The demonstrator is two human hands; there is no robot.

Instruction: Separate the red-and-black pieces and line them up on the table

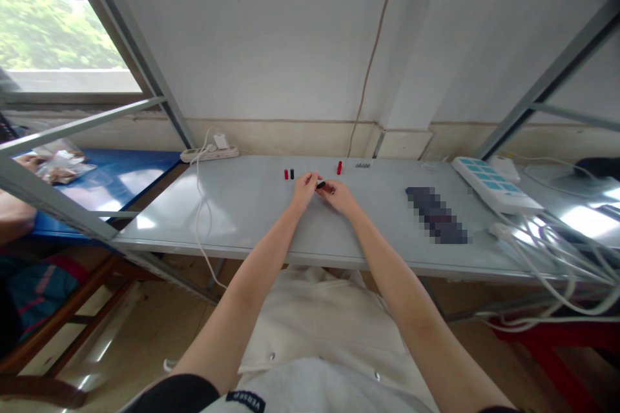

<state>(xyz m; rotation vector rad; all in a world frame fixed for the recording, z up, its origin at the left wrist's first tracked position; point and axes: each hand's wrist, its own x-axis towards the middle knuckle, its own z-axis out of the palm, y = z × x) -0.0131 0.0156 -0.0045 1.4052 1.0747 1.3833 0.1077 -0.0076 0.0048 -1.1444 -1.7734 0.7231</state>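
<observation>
arms: both stretched forward, bare, drawing together
left hand [305, 186]: fingers curled, pinching
right hand [339, 194]: fingers curled, meeting the left

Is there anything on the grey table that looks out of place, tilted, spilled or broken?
Nothing looks spilled or broken. The left hand and right hand meet on a small black part, too small to judge. Small red and black pieces stand upright on the grey table. Only the loose white cables hang untidily over its right edge.

A small black piece [320, 186] between both hands is too small to identify.
</observation>
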